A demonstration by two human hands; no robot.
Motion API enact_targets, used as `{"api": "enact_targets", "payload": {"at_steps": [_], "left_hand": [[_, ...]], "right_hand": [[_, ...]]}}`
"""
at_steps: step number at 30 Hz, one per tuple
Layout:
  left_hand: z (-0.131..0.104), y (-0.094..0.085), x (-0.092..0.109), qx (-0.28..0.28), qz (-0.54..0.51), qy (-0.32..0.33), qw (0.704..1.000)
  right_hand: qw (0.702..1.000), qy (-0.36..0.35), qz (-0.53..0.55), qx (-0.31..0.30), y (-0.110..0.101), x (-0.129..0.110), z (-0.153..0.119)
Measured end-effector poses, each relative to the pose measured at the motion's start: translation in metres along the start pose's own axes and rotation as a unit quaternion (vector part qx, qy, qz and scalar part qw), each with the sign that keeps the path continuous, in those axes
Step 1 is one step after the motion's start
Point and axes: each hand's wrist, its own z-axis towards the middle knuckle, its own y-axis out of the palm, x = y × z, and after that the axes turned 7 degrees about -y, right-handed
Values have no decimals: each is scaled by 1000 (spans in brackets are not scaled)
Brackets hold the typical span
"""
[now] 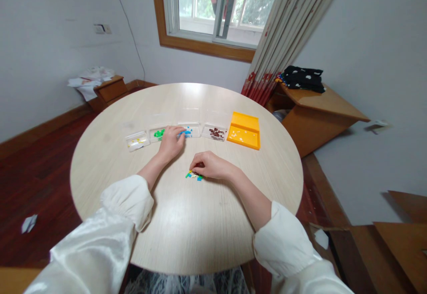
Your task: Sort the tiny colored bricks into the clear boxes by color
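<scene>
My left hand [171, 142] reaches over the clear box of small blue pieces [188, 131], its thumb and fingers apart at the box's near left side. Blue bits show beside the fingertips. Closer to me, my right hand [210, 165] is closed in a pinch just above a small cluster of coloured pieces [194, 176] on the table. Yellow, green, blue and white bits show in that cluster. Whatever the right fingertips hold is too small to make out. A clear box with green pieces [159, 134] sits partly behind my left hand.
On the round table [187, 227] stand a clear box with yellow pieces [137, 141] at the left, a clear box with dark brown pieces [216, 133], and an open orange case [245, 140] with white pieces. All have raised lids. A window and curtain [283, 27] are beyond.
</scene>
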Motion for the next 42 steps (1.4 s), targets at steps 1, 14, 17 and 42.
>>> {"api": "enact_targets", "payload": {"at_steps": [1,14,17,42], "left_hand": [[-2,-2,2,4,-5,2,1000],[-29,-22,33,-180,-97,-54,977],[-35,-19,38,-198,-174,-85,961],[-25,-84,-47,129,95,-223,962]], "right_hand": [[1000,6,4,-1,0,0,0],[979,33,25,200,1,14,2],[968,24,54,243,3,18,4],[987,56,147,18,-17,24,-18]]}}
